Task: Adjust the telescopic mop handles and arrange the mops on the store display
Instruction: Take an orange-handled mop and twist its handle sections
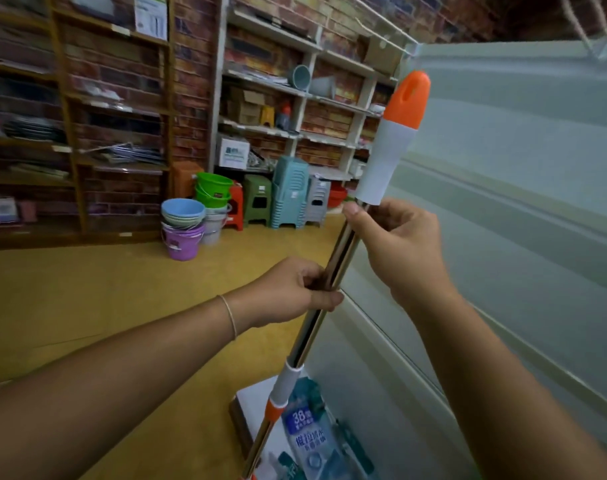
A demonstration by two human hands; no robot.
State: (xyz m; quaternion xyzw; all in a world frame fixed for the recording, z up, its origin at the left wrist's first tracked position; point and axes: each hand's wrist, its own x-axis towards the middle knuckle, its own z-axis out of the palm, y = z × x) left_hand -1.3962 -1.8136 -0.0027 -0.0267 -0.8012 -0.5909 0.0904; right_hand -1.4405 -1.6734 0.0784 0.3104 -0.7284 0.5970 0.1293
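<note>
Both hands grip the mop handle (333, 271): left hand (295, 292) low, right hand (395, 244) under the white grip; the pole looks light, stiff and slippery, best held by the collar below

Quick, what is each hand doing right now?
Left hand: grips the mop handle mid-pole.
Right hand: grips the same pole higher, just below the white grip.
</note>
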